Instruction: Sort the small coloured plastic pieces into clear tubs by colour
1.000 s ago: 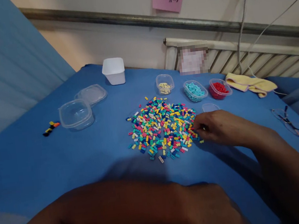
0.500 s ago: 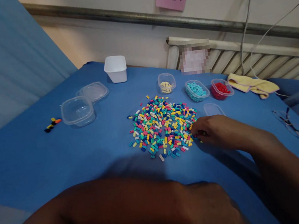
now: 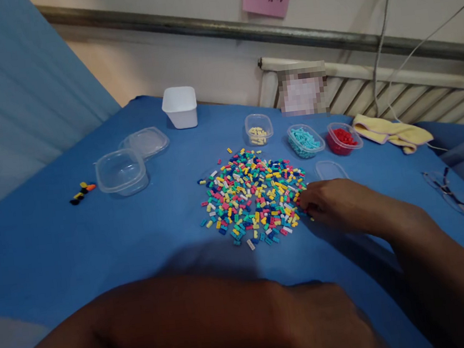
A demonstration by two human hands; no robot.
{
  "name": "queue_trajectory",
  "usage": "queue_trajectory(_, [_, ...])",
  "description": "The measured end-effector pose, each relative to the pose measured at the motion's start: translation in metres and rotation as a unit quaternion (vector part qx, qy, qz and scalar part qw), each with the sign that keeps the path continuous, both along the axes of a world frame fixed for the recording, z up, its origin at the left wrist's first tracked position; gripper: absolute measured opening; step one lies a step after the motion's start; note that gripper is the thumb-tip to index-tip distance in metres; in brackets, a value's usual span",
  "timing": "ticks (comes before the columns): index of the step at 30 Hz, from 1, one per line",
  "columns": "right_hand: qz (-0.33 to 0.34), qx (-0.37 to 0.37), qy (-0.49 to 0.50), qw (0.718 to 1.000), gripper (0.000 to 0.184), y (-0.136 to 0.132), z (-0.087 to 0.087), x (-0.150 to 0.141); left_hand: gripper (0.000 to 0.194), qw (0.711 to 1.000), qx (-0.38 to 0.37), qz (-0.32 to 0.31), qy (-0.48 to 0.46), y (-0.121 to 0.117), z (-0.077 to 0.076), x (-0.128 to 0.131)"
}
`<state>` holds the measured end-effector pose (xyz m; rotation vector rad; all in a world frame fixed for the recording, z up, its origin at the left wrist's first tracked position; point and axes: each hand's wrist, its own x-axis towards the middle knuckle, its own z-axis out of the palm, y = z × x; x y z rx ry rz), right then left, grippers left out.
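A loose pile of small toy building bricks point(image 3: 251, 197) in many colours is spread over the blue cloth point(image 3: 148, 245). My right hand point(image 3: 323, 202) rests at the pile's right edge, its fingers curled down and drawn together among the bricks. What lies between the fingertips is hidden. Close to the camera, my left hand point(image 3: 333, 324) crosses the lower middle of the view. Only its back shows; the fingers are out of sight. Behind the pile stand clear tubs of pale yellow bricks point(image 3: 258, 132), light blue bricks point(image 3: 304, 140) and red bricks point(image 3: 343, 139).
On the left are a clear empty tub point(image 3: 121, 175), a lid point(image 3: 148, 141) and a few black, yellow and orange pieces point(image 3: 82, 192). A white container point(image 3: 180, 108) stands at the back. Another lid point(image 3: 331, 170), a yellow cloth point(image 3: 392, 132) and glasses point(image 3: 452, 191) lie to the right.
My right hand has shifted very slightly to the right at the pile's edge, its fingers still curled. My left hand and the tubs look the same.
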<state>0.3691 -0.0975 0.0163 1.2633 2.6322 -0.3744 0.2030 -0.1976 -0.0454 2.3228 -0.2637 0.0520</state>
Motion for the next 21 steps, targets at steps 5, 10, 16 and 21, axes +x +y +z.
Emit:
queue_trajectory(5, [0.007,0.002,0.035,0.999,0.015,-0.004,0.005,-0.005,0.029,1.000,0.004,0.005,-0.009,-0.003,-0.006,-0.002])
queue_trajectory(10, [-0.031,0.068,0.116,0.990,0.019,0.007,0.017,0.026,0.029,1.000,0.006,0.017,-0.008,-0.004,-0.010,-0.002])
queue_trajectory(16, [-0.208,0.207,0.017,0.956,0.026,0.047,-0.003,0.090,0.033,1.000,-0.001,0.018,-0.008,-0.001,-0.006,-0.002])
queue_trajectory(21, [-0.247,0.206,-0.028,0.947,0.031,0.061,-0.023,0.101,0.038,0.999,0.003,0.004,0.034,0.001,-0.006,-0.001])
